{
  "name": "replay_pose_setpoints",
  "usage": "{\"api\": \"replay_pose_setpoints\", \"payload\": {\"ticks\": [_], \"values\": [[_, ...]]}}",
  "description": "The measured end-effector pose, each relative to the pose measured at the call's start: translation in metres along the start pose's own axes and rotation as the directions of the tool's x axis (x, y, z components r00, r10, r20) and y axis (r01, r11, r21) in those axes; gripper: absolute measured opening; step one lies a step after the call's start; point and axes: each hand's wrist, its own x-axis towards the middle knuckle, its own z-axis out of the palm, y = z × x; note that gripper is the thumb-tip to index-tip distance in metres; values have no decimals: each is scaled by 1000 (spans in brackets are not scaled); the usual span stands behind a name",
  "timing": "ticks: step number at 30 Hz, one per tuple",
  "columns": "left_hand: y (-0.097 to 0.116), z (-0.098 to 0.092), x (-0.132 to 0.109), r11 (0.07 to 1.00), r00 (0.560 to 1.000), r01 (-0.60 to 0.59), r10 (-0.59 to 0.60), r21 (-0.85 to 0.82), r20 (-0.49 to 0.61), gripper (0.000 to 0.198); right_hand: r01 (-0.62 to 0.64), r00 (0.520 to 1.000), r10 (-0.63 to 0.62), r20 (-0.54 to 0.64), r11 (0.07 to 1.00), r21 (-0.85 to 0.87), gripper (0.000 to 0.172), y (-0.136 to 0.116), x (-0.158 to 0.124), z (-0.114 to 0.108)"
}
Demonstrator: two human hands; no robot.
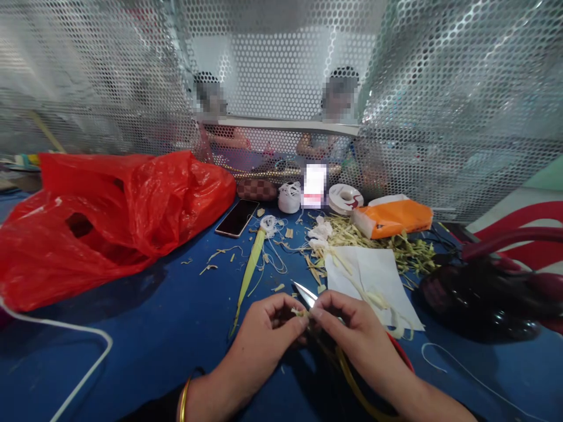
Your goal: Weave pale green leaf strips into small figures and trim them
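In front of me my left hand (275, 328) is closed, its thumb and fingers pinching a small pale, straw-like piece (300, 313). My right hand (352, 328) is closed in a pinch at the right end of that same piece, and the two sets of fingertips almost meet. The piece is mostly hidden by the fingers. A pair of scissors (304, 294) shows its shiny blades pointing up and left past my right fingertips; I cannot tell whether that hand bears them or they lie beneath. Beyond my left hand lies a yellow-green leaf strip (254, 261) with white thread (269, 224) at its top.
A red plastic bag (132, 205) covers the left. Behind are a phone (237, 218), a white thread ball (289, 197), a tape roll (346, 198) and an orange packet (396, 217). White paper (369, 275), plant scraps (409, 251) and a dark glossy object (479, 299) sit right.
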Motion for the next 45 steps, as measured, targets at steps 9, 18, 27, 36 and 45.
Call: {"api": "replay_pose_setpoints", "payload": {"ticks": [9, 18, 27, 36, 45], "values": [[-4, -1, -1, 1000, 1000, -19, 19, -3, -10, 18, -52, 999, 52, 4, 998, 31, 20, 0, 0, 0], [-1, 0, -3, 977, 995, -85, 93, 198, -32, 17, -40, 998, 39, 40, 999, 26, 19, 3, -2, 2], [-1, -1, -5, 923, 982, -155, 183, 352, -50, 15, -18, 999, 19, 26, 999, -49, 17, 4, -2, 4], [-1, 0, -6, 931, 982, -138, 174, 339, -77, 14, 20, 1000, -20, 2, 997, -77, 15, 4, -3, 5], [-1, 0, -1, 984, 993, -39, 57, 171, -103, 15, 158, 986, -164, -21, 971, -180, 16, 5, -2, 5]]}}
